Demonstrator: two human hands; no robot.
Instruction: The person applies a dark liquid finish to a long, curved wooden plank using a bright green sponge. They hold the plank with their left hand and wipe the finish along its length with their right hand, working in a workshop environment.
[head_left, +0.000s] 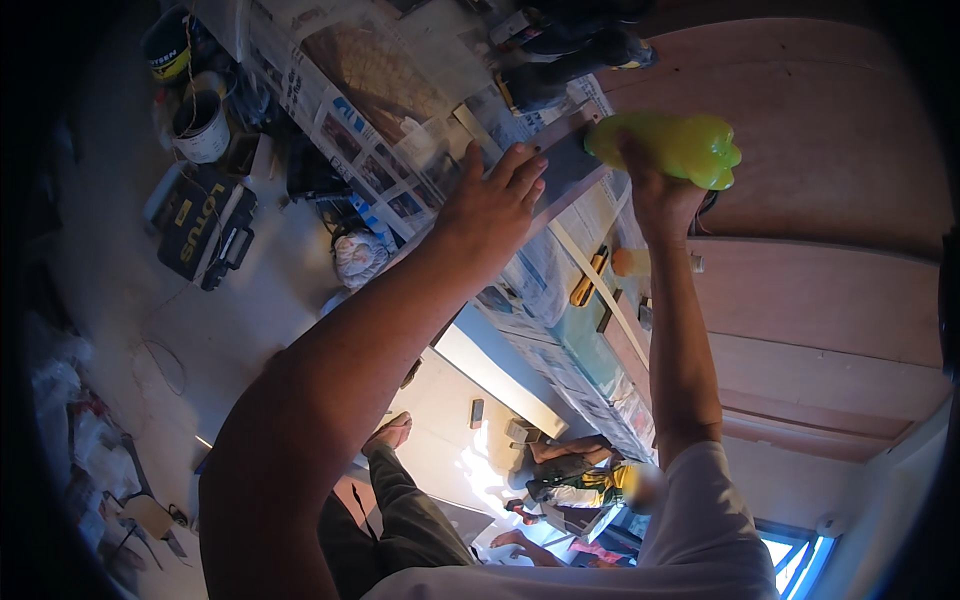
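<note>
My right hand point(665, 195) grips a lumpy yellow-green plastic bottle point(680, 145), its bottom end at the right and its other end over a dark grey board point(570, 150). My left hand point(495, 205) is at the near left part of that board, fingers apart and slightly bent, seemingly resting on it. The board lies on a long surface covered with newspaper point(370, 140), beside a pale wooden strip point(600, 280). A yellow-and-black tool point(590, 275) and a small light bottle point(655, 262) lie near my right forearm.
Power tools point(565, 75) sit at the far end. On the left floor are buckets point(200, 125), a black tool case point(205, 225) and plastic debris point(80, 450). Reddish wooden panels point(810, 130) stand on the right. A co-worker point(590, 485) sits near the lower middle, beyond the covered surface.
</note>
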